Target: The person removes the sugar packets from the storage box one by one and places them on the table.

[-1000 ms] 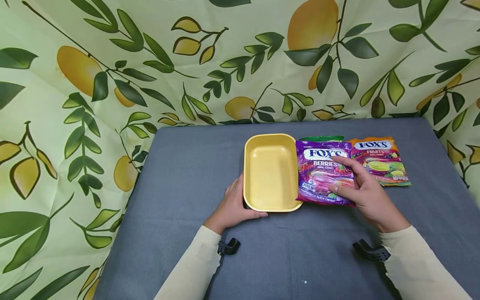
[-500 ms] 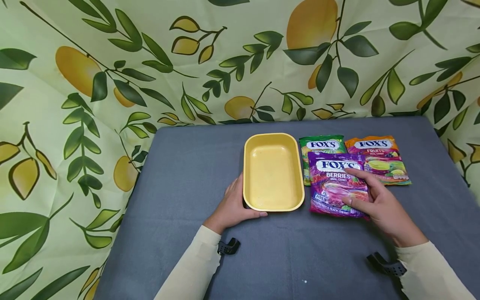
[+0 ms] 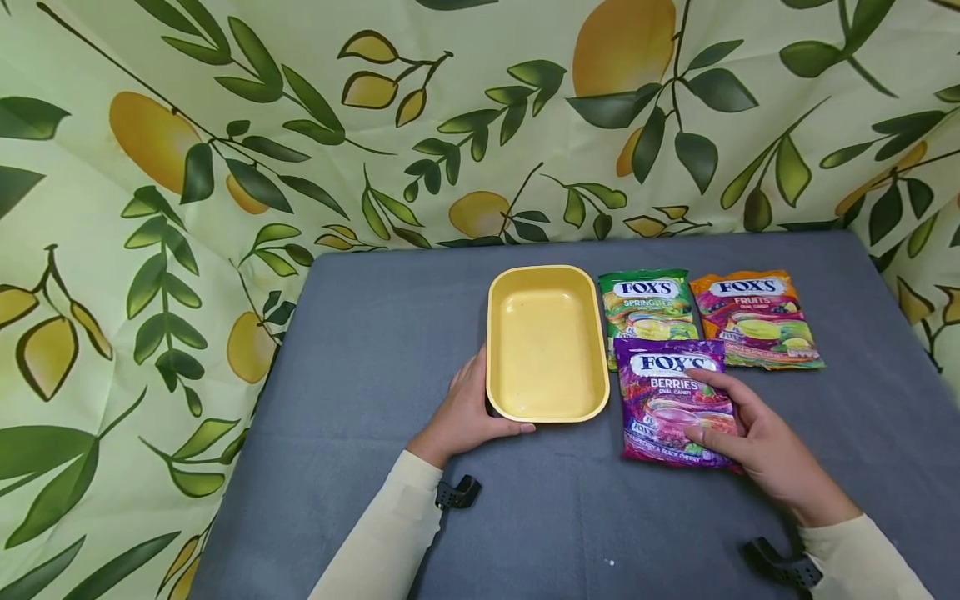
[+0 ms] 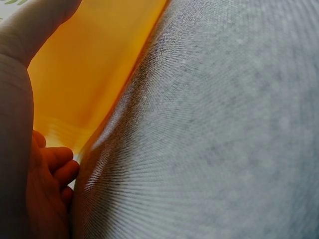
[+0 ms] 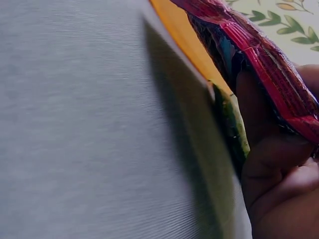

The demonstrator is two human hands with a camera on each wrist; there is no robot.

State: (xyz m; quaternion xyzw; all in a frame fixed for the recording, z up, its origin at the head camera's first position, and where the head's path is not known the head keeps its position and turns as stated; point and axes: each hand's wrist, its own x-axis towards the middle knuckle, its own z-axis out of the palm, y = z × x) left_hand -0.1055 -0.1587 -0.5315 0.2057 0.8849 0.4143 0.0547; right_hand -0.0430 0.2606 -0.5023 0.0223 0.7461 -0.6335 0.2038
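A purple bag of berry candies (image 3: 667, 408) is in my right hand (image 3: 765, 450), its thumb on the front and other fingers behind. In the right wrist view, the bag's pinkish lower edge (image 5: 284, 79) is raised off the cloth, with fingers tucked under it. My left hand (image 3: 468, 412) holds a yellow rectangular tray (image 3: 547, 346) at its near left corner. The thumb lies along the front wall and the fingers go along the left side. Nothing lies inside the tray. Behind the purple bag, a green candy bag (image 3: 648, 308) lies with its lower part covered.
An orange and maroon bag of fruit candies (image 3: 757, 321) lies at the right of the green one. Grey cloth (image 3: 375, 333) covers the table. A leaf-and-fruit patterned curtain (image 3: 480, 125) hangs along the back and sides.
My right hand has drawn the purple bag from over the tray's right edge rightward and toward me, uncovering much of the green bag. The left hand and tray have stayed put.
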